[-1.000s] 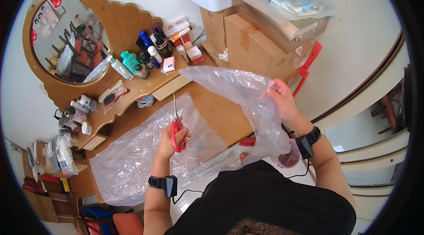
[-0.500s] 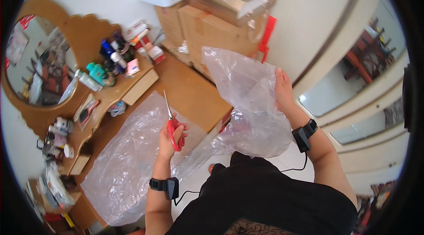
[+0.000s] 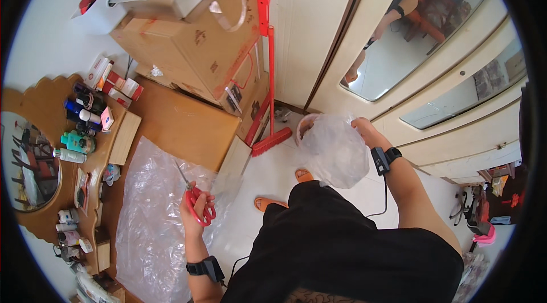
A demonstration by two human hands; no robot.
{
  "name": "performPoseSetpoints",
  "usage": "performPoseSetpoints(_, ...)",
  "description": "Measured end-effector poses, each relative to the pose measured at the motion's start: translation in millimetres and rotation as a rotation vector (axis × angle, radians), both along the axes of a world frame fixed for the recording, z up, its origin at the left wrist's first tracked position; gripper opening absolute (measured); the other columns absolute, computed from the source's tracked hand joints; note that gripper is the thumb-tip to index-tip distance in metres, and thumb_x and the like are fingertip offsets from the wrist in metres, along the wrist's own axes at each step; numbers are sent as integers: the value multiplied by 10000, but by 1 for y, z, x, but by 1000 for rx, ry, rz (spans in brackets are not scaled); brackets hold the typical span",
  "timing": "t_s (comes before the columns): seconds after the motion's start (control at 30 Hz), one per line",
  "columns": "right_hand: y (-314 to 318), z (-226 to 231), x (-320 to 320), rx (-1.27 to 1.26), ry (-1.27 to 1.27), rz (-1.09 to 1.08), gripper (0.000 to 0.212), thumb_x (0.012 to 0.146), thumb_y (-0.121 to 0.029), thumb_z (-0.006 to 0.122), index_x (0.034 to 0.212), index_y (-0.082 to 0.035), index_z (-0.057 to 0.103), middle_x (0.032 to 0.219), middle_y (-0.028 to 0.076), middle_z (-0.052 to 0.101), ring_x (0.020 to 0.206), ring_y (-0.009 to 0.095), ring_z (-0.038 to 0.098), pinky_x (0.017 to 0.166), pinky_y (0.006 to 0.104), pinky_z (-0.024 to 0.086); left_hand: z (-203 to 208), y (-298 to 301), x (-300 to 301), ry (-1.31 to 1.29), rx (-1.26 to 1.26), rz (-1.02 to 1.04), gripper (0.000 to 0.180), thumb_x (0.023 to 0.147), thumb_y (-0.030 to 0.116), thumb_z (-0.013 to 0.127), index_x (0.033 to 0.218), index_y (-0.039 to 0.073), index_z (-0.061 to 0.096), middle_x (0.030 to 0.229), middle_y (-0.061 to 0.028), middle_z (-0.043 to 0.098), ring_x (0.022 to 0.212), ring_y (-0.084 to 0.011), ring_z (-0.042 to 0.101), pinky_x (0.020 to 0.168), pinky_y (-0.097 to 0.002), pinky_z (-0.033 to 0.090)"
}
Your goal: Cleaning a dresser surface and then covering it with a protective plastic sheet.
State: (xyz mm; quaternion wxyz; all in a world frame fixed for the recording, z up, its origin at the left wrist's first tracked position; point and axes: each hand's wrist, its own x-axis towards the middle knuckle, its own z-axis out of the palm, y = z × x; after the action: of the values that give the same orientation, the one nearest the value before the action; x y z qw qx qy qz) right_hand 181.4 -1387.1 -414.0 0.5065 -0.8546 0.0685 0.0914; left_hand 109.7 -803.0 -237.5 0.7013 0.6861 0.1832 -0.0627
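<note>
A pair of red-handled scissors (image 3: 200,205) is gripped in my left hand (image 3: 192,212), its blades pointing up and to the left. Below them a clear plastic sheet (image 3: 151,217) lies wrinkled over the dressing table (image 3: 188,126), its right part hanging past the edge. My right hand (image 3: 367,131) is closed on a bunched piece of clear plastic (image 3: 337,152), low near the wardrobe. At that piece's left side a pinkish curved rim (image 3: 303,126) shows; most of whatever it belongs to is covered by the plastic.
A red broom (image 3: 272,140) stands against cardboard boxes (image 3: 188,55) beyond the table. Bottles (image 3: 80,142) and small packages crowd the table's shelf, by an oval mirror (image 3: 28,160). Mirrored wardrobe doors (image 3: 393,64) rise at the right. Orange slippers (image 3: 305,175) are on the white floor.
The view has swung right. My right hand has lowered the plastic piece toward the floor by the wardrobe, apart from the sheet on the table. The scissors stay in my left hand.
</note>
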Motion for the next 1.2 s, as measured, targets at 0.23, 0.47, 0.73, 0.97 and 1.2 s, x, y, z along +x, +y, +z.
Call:
performPoseSetpoints(0.23,-48,-49,-14,-317,289,-700,221,660,-122,620,810,37,591,634,134,563,564,220,559,523,343,447,-2,-67,-20,125,6,83,467,824,51,534,1244,-51,357,845,-115,570,732,-190,605,607,-252,506)
performPoseSetpoints(0.47,44,-14,7,535,470,-642,502,769,-280,627,1142,19,476,1032,84,596,906,189,574,684,342,458,-36,-224,38,65,203,-471,491,817,42,556,1267,6,360,972,-115,569,788,-148,572,673,-276,485)
performPoseSetpoints(0.73,108,22,-14,1678,1057,-107,402,892,-310,447,1212,-65,443,1195,63,521,1101,227,484,973,461,301,-116,-273,65,179,72,-355,595,824,124,594,1322,12,289,1069,-100,537,924,-200,528,760,-336,442)
performPoseSetpoints(0.97,123,3,-26,1170,1106,-120,394,863,-290,482,1134,-5,476,1034,116,571,930,245,577,826,452,455,-130,-294,54,266,-124,-465,660,742,34,610,1314,-12,284,1152,-96,485,1022,-173,500,868,-268,409)
performPoseSetpoints(1.2,116,6,-14,527,952,3,667,731,-427,645,1133,55,421,919,169,571,816,242,606,660,371,515,-140,-282,62,315,-227,-342,606,685,-20,543,1256,-19,343,1114,-97,506,1003,-187,516,862,-289,420)
